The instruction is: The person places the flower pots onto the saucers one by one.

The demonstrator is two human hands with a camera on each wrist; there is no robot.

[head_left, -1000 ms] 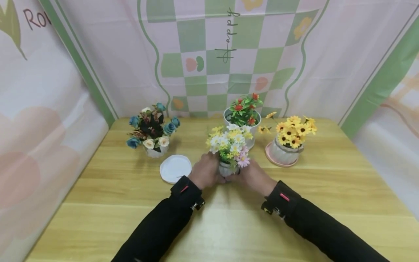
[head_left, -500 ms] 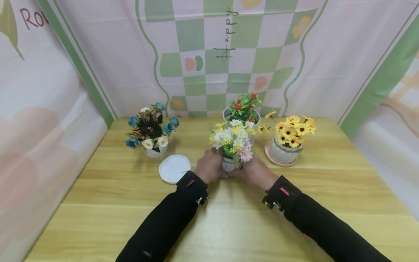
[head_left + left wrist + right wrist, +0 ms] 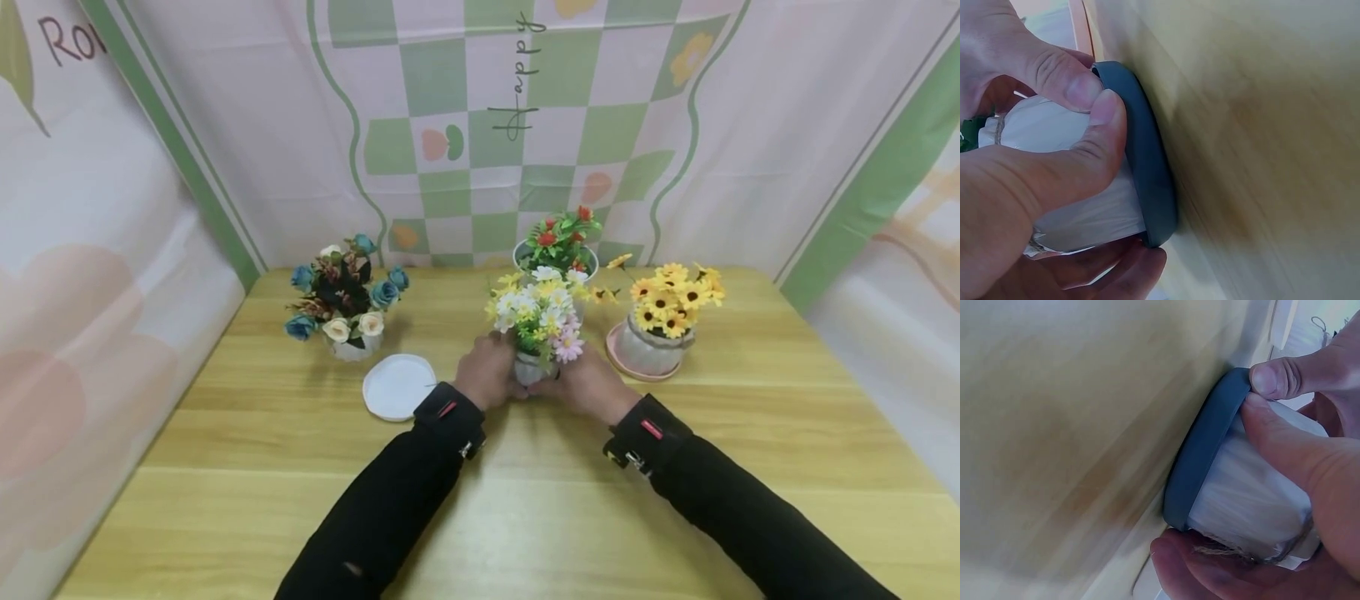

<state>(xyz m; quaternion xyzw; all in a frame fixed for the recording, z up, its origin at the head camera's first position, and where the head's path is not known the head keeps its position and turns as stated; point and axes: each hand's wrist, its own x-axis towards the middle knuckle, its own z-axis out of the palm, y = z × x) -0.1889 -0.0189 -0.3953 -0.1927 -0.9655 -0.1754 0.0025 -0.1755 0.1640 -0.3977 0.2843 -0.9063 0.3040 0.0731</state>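
- The pot (image 3: 534, 369) with the daisies (image 3: 542, 310) is upright near the middle of the table (image 3: 480, 508), between the two hands.
- The left hand (image 3: 487, 373) grips it from its side: thumb against the pot wall at the rim of the dark saucer (image 3: 1146, 162), fingers curled round the pot's far side.
- The right hand (image 3: 596, 387) mirrors this, its thumb also at the saucer's rim, beside the left thumb; its fingers too are bent round the pot.
- Done, as I judge it: the pot's base is inside the dark saucer, the rim close around it in both wrist views.
- Whether the dark saucer rests on the table or is held just above it, I can't tell for sure; the gap is in shadow.
- Not yet done: letting go. Both hands are on the pot.
- The yellow pot (image 3: 651, 348) stands on the pink saucer (image 3: 617, 358), so that pair looks finished.
- The white saucer (image 3: 400, 387) lies bare, and the blue-rose pot (image 3: 356, 347) stands just beyond it to the left, not on it; that pair looks unmatched.
- The red plant (image 3: 551, 243) is behind the daisies, its base hidden.
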